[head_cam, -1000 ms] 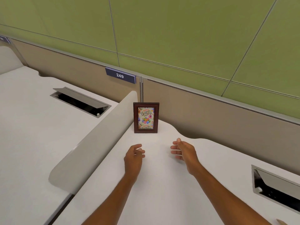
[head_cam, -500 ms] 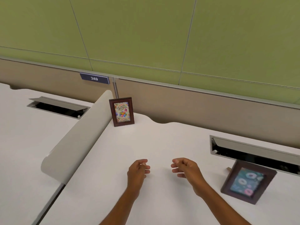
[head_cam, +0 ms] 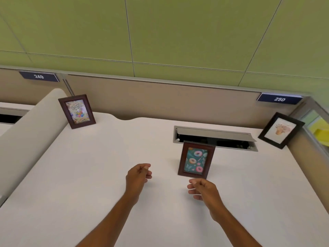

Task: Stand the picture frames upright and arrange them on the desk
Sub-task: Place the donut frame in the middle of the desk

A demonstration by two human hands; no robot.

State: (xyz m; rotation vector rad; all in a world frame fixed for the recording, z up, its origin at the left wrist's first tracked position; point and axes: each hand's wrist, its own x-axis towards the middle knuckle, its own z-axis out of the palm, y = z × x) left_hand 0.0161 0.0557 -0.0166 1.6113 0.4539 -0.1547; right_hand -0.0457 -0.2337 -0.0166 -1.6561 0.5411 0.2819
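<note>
Three picture frames stand upright on the white desk [head_cam: 89,175]. A brown frame with a birthday picture [head_cam: 76,111] is at the back left corner. Right of the middle stands a brown frame with doughnuts [head_cam: 196,160], in front of the cable hatch. A black frame with a pale drawing [head_cam: 281,132] leans at the back right corner. My left hand [head_cam: 138,176] hovers over the desk's middle, fingers loosely curled, holding nothing. My right hand [head_cam: 202,188] is just below the doughnut frame, apart from it, fingers curled and empty.
An open cable hatch [head_cam: 215,138] is sunk into the desk behind the doughnut frame. A curved white divider [head_cam: 30,138] bounds the desk on the left. Beige partition panels with number plates 249 [head_cam: 38,76] and 250 [head_cam: 279,99] run along the back.
The view has swung right, bringing the black frame and plate 250 into sight. Both hands have drifted right with it; my right hand is now close below the doughnut frame.
</note>
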